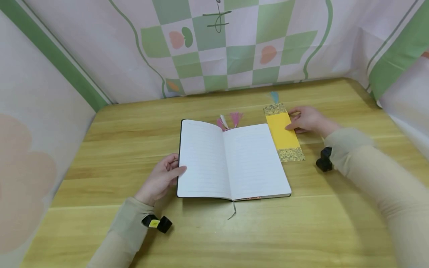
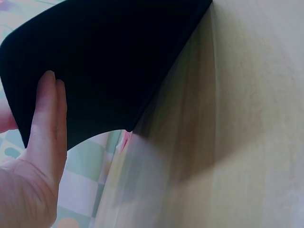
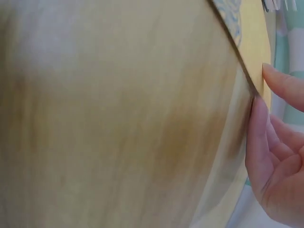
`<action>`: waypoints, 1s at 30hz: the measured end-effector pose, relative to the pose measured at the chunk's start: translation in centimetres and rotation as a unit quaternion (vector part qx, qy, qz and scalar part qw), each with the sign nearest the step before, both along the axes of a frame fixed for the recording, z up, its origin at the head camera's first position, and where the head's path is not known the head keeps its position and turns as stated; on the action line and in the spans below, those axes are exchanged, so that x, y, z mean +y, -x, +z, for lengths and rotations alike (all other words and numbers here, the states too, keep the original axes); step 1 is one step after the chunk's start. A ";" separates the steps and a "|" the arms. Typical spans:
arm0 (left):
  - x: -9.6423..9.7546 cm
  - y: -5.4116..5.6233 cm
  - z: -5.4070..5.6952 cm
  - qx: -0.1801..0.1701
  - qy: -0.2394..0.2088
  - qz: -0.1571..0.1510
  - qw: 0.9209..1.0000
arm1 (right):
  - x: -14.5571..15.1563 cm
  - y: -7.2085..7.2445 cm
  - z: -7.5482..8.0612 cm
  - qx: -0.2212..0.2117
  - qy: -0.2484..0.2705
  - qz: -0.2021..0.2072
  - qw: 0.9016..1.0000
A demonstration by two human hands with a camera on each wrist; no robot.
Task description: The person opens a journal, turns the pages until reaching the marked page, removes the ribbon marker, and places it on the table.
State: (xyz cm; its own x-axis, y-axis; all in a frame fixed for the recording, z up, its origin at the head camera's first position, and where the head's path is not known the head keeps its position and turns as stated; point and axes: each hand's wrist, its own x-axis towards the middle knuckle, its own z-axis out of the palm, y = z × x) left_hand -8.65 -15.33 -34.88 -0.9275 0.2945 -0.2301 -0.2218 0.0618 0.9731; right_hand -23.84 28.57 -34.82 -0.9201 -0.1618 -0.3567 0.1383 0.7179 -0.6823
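An open notebook [image 1: 254, 160] with lined white pages and a black cover [image 2: 104, 61] lies on the wooden table. My left hand [image 1: 161, 178] holds its left cover by the outer edge, thumb on the page and fingers behind; the left wrist view shows that cover raised off the table. To the right of the notebook is a yellow bookmark [image 1: 281, 128] with patterned ends and a blue tassel [image 1: 275, 97]. My right hand [image 1: 308, 120] pinches the bookmark's right edge between thumb and fingers. A thin ribbon [image 1: 234, 210] trails from the bottom of the notebook's spine.
Pink tassels [image 1: 236, 118] and a white tassel [image 1: 223, 121] stick out beyond the notebook's top edge. Behind the wooden table [image 1: 127, 130] hangs a green and white checkered cloth [image 1: 214, 56]. Each wrist carries a small black camera [image 1: 324, 159].
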 end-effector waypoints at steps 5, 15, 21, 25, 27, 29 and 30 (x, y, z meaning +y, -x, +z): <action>0.0 0.0 0.0 -0.005 -0.006 -0.001 1.000 | 0.2 -0.2 -0.1 0.020 -0.008 0.003 1.000; 0.1 -0.1 -0.1 -0.006 0.002 0.004 1.000 | 0.7 -0.6 0.6 0.026 0.038 -0.006 0.999; 0.0 -0.1 -0.2 -0.002 -0.005 0.003 1.000 | -0.1 -1.2 1.0 0.042 0.037 -0.003 0.998; 0.1 -0.2 -0.1 -0.008 -0.004 0.007 1.000 | -1.5 -1.8 0.7 0.063 0.032 0.015 0.997; 0.1 -0.3 -0.1 -0.008 -0.007 0.007 1.000 | -2.3 -2.1 0.6 0.077 0.027 0.025 0.996; 0.1 -0.3 -0.1 -0.007 -0.011 0.005 1.000 | -3.0 -2.5 0.5 0.091 0.029 0.034 0.995; 0.1 -0.3 -0.1 -0.006 -0.011 0.004 1.000 | -3.3 -2.6 0.5 0.099 0.027 0.040 0.994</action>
State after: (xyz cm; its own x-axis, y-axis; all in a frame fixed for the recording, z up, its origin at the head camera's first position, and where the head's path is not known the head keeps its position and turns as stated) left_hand -8.39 -15.24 -35.02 -0.9275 0.2914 -0.2343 -0.2333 0.0385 0.9716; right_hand -21.24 25.24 -34.32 -0.9548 -0.2518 -0.1582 -0.0593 0.6824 -0.7286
